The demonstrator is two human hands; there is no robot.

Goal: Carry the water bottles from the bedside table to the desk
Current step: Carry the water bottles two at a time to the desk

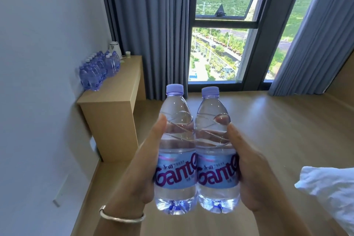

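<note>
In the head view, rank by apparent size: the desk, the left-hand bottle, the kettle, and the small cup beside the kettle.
1. desk
2. left-hand bottle, enlarged by nearness to the camera; gripped by the left hand
3. kettle
4. cup

The kettle and cup are far away, so their true sizes are unsure.
</note>
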